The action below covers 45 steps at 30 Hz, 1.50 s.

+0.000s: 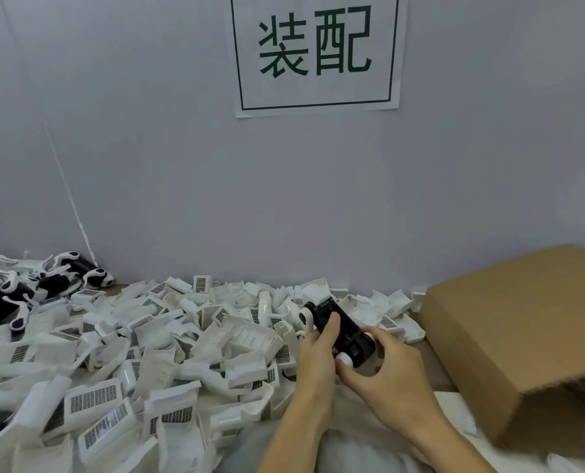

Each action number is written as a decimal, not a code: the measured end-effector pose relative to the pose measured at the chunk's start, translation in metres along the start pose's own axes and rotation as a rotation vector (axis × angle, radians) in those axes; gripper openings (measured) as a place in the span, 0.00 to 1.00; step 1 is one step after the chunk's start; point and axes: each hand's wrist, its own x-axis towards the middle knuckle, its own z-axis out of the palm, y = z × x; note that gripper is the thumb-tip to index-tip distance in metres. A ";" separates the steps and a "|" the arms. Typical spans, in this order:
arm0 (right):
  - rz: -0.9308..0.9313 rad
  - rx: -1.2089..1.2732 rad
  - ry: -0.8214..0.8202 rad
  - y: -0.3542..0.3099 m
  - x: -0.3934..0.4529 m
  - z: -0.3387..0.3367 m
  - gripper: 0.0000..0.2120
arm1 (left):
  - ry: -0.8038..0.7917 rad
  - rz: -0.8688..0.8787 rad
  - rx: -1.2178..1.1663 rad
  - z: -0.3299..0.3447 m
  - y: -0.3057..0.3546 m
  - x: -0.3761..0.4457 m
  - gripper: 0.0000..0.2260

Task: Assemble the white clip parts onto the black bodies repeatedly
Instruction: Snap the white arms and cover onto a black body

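An oblong black plastic body (335,327) is held in the air between both hands, just above the near right edge of a wide heap of loose white moulded plastic clip parts (141,349) that covers the table. Its long axis is seen to run from the lower right, near the person, up and away to the left, towards the grey back wall (182,165). The left hand (318,353) is wrapped round the middle of the body from the left, with the thumb laid on its top face. The right hand (386,367) is curled about the near end, where small round white fittings (345,359) are pinched or pressed at the fingertips; which of these is already seated cannot be told. The near end thus lies closest to the right hand, so any pressing home is judged to fall to it, along the axis, against the left hand's hold. A brown cardboard box (523,336) stands just to the right, and a pile of black-and-white finished pieces (21,291) lies far left.
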 end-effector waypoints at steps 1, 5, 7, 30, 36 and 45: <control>-0.002 -0.018 0.008 -0.001 0.000 -0.001 0.15 | 0.004 -0.003 0.002 0.000 -0.001 0.000 0.10; 0.013 -0.111 0.028 -0.003 0.002 -0.003 0.20 | 0.002 0.014 0.047 -0.001 -0.004 0.003 0.10; 0.023 -0.121 0.021 -0.003 0.002 -0.005 0.20 | -0.003 0.031 0.077 -0.002 -0.005 0.004 0.10; 0.197 0.262 0.212 0.012 0.010 -0.008 0.23 | -0.259 0.618 0.903 -0.002 -0.021 -0.001 0.28; 0.257 0.193 0.250 0.014 0.016 -0.013 0.22 | -0.282 0.586 0.909 -0.003 -0.022 -0.001 0.17; 0.238 0.326 0.202 0.010 0.013 -0.009 0.41 | -0.168 0.493 0.914 -0.005 -0.028 0.002 0.09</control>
